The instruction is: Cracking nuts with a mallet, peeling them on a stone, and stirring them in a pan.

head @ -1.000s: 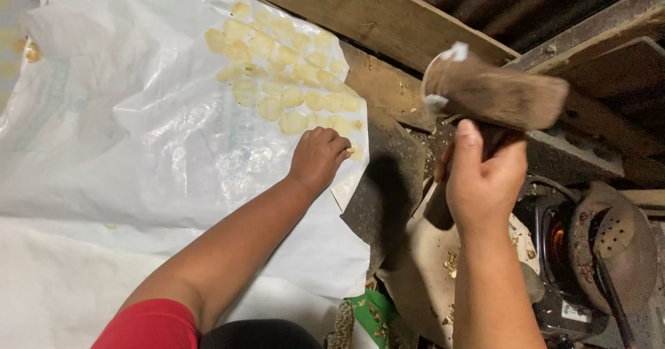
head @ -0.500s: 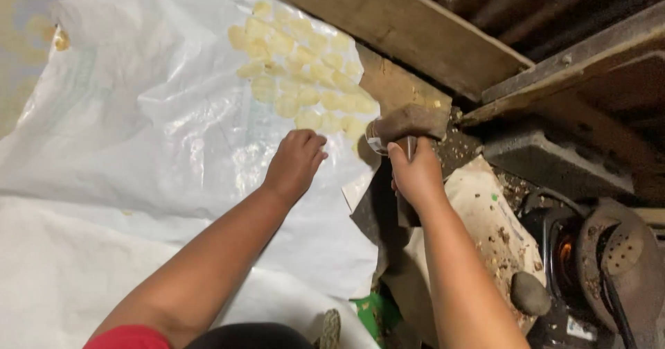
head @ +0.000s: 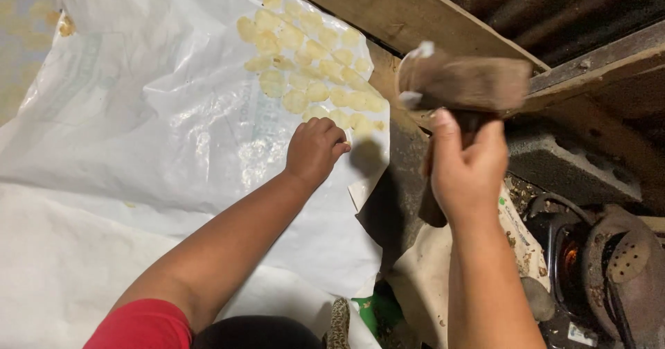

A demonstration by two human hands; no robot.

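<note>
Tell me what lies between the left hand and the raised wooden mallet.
In the head view, between the left hand and the wooden mallet lie the plastic sheet's edge, the mallet's shadow on it, and dark ground.

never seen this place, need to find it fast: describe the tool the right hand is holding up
Start at the big white plastic sheet with pale yellow flattened pieces. Off its right edge, the right hand grips a dark handle topped by a brown wooden block mallet. It is the only thing raised in the air.
</note>
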